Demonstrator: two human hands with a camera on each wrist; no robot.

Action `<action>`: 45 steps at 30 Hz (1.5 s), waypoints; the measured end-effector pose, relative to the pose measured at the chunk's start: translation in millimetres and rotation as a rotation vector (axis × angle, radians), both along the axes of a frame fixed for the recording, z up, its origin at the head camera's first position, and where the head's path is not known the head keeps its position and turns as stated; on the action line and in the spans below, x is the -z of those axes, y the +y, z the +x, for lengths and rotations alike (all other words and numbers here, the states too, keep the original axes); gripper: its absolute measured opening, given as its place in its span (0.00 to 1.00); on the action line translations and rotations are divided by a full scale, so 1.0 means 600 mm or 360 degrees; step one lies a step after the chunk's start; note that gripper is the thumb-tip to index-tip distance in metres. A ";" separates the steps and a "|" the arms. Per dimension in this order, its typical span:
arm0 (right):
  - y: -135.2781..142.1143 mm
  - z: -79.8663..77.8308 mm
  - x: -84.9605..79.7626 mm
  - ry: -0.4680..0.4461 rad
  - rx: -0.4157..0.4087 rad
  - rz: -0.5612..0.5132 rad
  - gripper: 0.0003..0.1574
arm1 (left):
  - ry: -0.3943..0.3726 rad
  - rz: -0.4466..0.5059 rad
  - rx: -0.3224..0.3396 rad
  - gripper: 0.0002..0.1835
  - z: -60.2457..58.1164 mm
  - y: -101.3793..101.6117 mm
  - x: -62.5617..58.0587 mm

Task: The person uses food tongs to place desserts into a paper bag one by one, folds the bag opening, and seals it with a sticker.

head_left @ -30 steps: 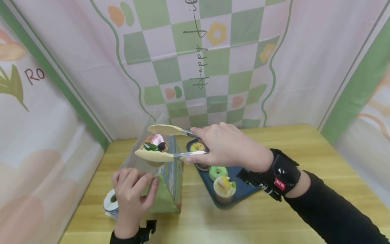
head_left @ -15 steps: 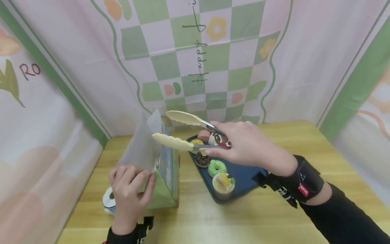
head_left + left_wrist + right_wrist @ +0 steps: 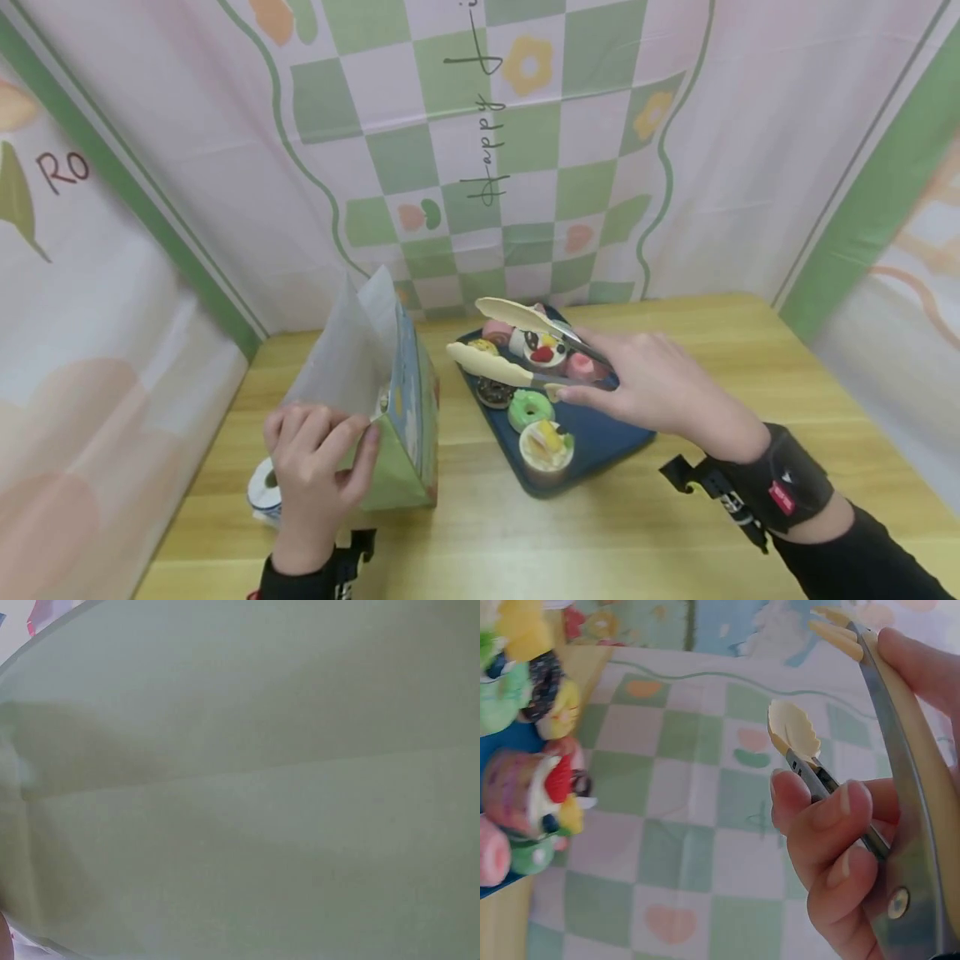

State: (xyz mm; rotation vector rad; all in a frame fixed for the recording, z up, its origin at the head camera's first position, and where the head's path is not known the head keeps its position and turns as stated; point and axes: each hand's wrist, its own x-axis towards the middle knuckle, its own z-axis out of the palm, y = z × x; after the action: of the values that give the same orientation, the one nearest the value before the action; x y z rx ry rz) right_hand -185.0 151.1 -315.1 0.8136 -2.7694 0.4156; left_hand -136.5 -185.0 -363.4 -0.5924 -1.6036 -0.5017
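Observation:
My left hand (image 3: pixel 318 467) pinches the near rim of a light green paper bag (image 3: pixel 405 479), whose mouth is open. Its pale wall (image 3: pixel 262 825) fills the left wrist view. My right hand (image 3: pixel 652 383) grips metal tongs (image 3: pixel 491 365) with cream tips, spread apart with nothing held between them. The tongs hang over a dark blue tray (image 3: pixel 600 437) of small desserts. Near their tips are a strawberry-topped dessert cup (image 3: pixel 545 353) and a chocolate doughnut (image 3: pixel 495 393). Closer to me lie a green doughnut (image 3: pixel 530 410) and a cup with yellow fruit (image 3: pixel 547 450). The bag's inside is mostly hidden.
A white roll (image 3: pixel 264 490) stands left of the bag, partly behind my left hand. The wooden table (image 3: pixel 480 542) ends at a patterned cloth backdrop (image 3: pixel 517 150). Cloth also hangs along both sides.
The tongs have let go of a dessert with pink and dark toppings at the bag's mouth; it is out of sight now. My right hand has carried them rightward over the tray.

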 end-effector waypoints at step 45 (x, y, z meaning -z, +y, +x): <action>0.084 0.041 0.146 -0.0445 0.0174 -0.0031 0.59 | -0.0009 0.0001 -0.0017 0.23 -0.001 -0.003 0.005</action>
State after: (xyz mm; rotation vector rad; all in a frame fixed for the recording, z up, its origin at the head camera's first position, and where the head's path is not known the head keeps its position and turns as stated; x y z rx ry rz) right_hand -160.5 201.4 -402.4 0.6386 -3.0421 0.5742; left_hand -137.2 -186.7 -366.7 -0.5818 -1.6113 -0.4961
